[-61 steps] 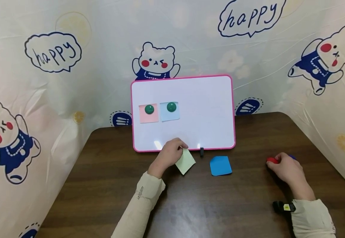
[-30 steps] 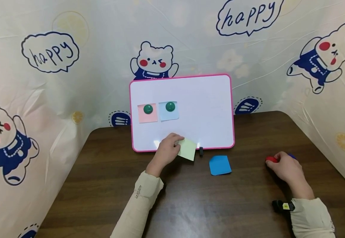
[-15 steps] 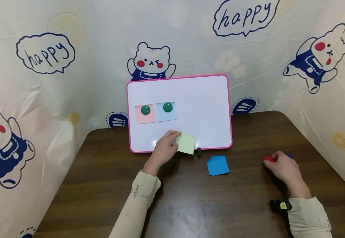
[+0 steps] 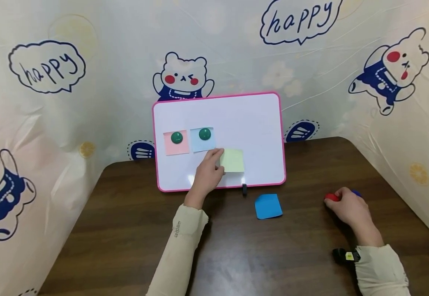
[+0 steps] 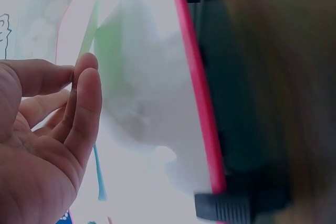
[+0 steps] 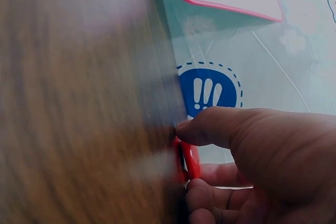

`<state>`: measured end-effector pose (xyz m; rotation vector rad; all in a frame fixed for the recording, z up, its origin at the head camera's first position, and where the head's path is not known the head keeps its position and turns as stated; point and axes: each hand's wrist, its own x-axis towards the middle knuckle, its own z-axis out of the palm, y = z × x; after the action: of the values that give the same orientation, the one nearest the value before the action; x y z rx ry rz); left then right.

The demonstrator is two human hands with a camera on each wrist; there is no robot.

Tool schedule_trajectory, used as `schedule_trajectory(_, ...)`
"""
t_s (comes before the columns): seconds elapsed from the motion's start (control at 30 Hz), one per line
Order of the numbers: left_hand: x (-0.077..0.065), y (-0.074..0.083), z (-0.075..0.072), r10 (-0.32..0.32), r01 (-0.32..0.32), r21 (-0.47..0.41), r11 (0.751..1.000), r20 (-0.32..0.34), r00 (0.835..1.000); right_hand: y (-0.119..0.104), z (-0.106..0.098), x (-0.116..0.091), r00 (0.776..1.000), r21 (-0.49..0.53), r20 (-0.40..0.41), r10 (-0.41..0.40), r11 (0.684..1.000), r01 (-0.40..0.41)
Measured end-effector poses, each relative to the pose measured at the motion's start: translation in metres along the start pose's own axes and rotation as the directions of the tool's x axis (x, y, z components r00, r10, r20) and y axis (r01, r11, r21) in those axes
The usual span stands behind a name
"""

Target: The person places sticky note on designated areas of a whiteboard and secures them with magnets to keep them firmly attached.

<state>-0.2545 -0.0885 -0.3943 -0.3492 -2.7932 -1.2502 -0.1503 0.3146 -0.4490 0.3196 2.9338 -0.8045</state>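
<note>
My left hand [image 4: 208,174] pinches a pale green sticky note [image 4: 232,160] by its left edge, in front of the whiteboard [image 4: 251,123]. In the left wrist view the note [image 5: 88,30] stands between thumb and fingertips, with its green reflection on the board. Far to the right, my right hand [image 4: 353,207] grips a round red magnet [image 4: 332,197] at the tabletop; the right wrist view shows the red magnet [image 6: 192,160] between thumb and fingers. A blue magnet [image 4: 356,193] peeks out behind that hand, mostly hidden by it.
On the board, green magnets hold a pink note [image 4: 177,149] and a light blue note [image 4: 202,146]. A bright blue note [image 4: 268,206] lies on the brown table [image 4: 266,255]. A black clip [image 4: 244,190] sits at the board's lower edge; a patterned cloth [image 4: 236,49] hangs behind.
My left hand has lifted the pale green note from near the table up over the board's lower half, turning it nearly square. My right hand stays at the red magnet. The head view has shifted slightly.
</note>
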Motion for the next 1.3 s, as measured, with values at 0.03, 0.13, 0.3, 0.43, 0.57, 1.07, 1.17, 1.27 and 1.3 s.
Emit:
schedule_trajectory(0.03,0.002,0.001,0.001,0.0,0.0,-0.001,1.0,-0.005,1.0,0.0,0.0,0.0,1.0,0.0,0.001,-0.001,1.0,0.001)
schedule_trajectory(0.13,0.008,0.004,0.005,-0.003,0.003,0.001,1.0,-0.016,1.0,0.0,0.0,0.0,1.0,0.0,-0.001,-0.003,1.0,0.003)
schedule_trajectory(0.3,0.016,0.01,0.011,0.0,0.0,0.002,1.0,-0.038,0.999,-0.001,-0.005,-0.003,1.0,0.001,-0.01,0.011,1.0,-0.011)
schedule_trajectory(0.43,0.021,0.016,0.015,-0.001,0.0,-0.017,1.0,-0.063,0.998,0.001,-0.007,-0.003,0.999,0.001,-0.004,0.032,0.999,-0.032)
schedule_trajectory(0.57,0.026,0.02,0.018,-0.004,0.002,-0.028,1.0,-0.07,0.998,0.005,-0.003,-0.001,0.999,0.002,-0.003,0.04,0.999,-0.04)
schedule_trajectory(1.07,0.036,0.013,0.013,0.08,-0.059,0.122,0.991,-0.176,0.981,-0.001,0.006,0.004,1.0,-0.007,-0.022,0.012,1.0,-0.012)
schedule_trajectory(1.17,0.036,0.014,0.012,0.094,-0.069,0.122,0.99,-0.214,0.972,-0.001,0.006,0.004,1.0,-0.01,-0.023,0.018,1.0,-0.018)
schedule_trajectory(1.27,0.037,0.014,0.014,0.12,-0.087,0.145,0.986,-0.241,0.963,-0.001,0.005,0.005,0.999,-0.011,-0.023,0.025,1.0,-0.026)
schedule_trajectory(1.3,0.038,0.014,0.015,0.134,-0.095,0.161,0.982,-0.25,0.959,-0.001,0.005,0.005,0.999,-0.012,-0.022,0.028,1.0,-0.028)
